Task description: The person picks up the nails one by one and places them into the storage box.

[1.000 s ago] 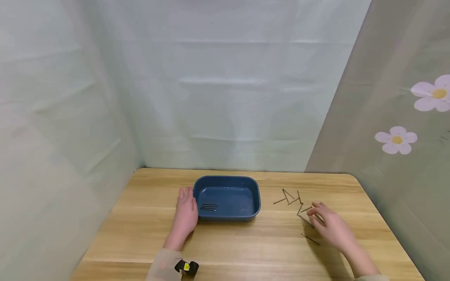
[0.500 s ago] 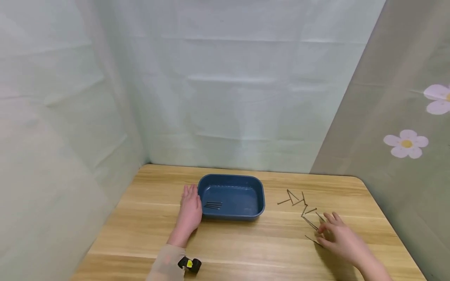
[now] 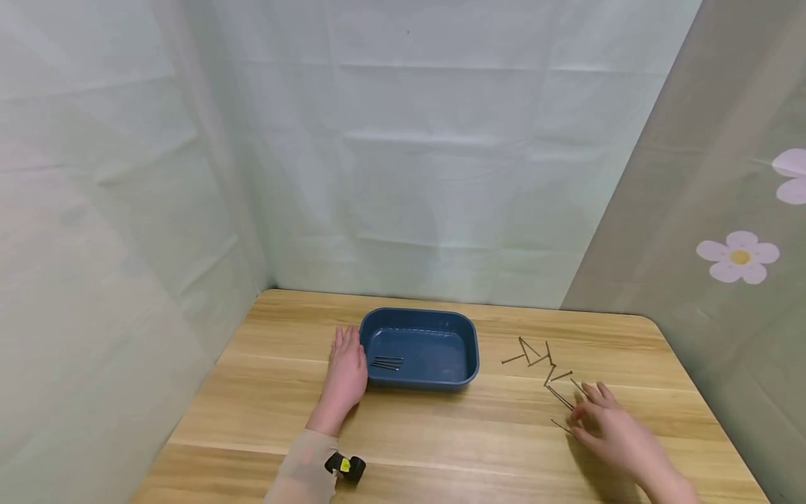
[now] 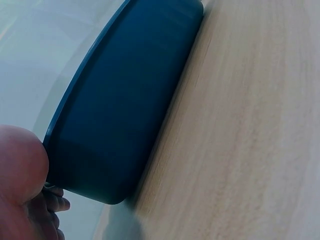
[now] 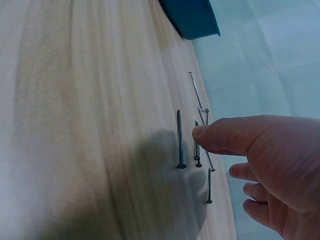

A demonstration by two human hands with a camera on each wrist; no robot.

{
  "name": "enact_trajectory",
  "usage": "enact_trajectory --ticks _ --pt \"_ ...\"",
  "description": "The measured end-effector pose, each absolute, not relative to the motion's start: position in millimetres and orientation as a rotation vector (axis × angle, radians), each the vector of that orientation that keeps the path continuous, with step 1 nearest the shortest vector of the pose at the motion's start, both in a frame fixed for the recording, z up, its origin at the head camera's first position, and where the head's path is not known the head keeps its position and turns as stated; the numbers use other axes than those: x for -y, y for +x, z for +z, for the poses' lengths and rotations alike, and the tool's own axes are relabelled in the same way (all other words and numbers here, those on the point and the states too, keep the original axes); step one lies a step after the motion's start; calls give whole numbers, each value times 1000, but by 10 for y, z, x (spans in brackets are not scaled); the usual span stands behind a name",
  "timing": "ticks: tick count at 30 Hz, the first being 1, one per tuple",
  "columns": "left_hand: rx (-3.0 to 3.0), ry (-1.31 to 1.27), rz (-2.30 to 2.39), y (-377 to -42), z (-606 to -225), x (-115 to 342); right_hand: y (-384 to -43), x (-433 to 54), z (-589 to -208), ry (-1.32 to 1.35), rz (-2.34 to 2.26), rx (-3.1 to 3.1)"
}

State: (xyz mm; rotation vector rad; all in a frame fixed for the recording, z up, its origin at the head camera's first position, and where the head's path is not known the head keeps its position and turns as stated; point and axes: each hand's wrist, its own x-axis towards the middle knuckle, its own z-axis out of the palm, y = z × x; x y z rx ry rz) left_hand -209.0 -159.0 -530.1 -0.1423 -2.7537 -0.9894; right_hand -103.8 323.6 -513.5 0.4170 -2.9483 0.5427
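In the head view a blue rectangular tray [image 3: 418,383] holds several nails [image 3: 387,362] near its left end. My left hand [image 3: 345,374] rests against the tray's left side with fingers straight; in the left wrist view the thumb [image 4: 22,162] touches the rim. Loose nails [image 3: 527,358] lie scattered to the tray's right. Over the nearest of them hovers my right hand [image 3: 613,427], thumb and fingers loosely bent. In the right wrist view its thumb [image 5: 225,134] covers part of a pair of nails [image 5: 197,159], beside a single nail [image 5: 180,142]. The index fingertip is hidden there.
A wooden table [image 3: 441,448] carries everything. Pale cloth [image 3: 409,175] hangs behind and on the left; a greyer cloth with flowers [image 3: 738,257] hangs on the right. A black strap device [image 3: 346,467] sits at my left wrist.
My right hand has drawn back toward me and slightly right over the nails. My left hand has stayed at the tray. The head view has shifted a little, moving the scene rightward.
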Motion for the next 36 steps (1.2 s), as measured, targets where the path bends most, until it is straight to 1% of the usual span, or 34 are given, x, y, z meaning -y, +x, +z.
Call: enact_trajectory --ticks 20,36 --pt "2781 -134 -985 -2121 -5307 1598 -972 -3241 -5247 391 557 2965" --pt "2801 -122 -1012 -2091 -5272 1586 -968 -3152 -5269 235 604 3048"
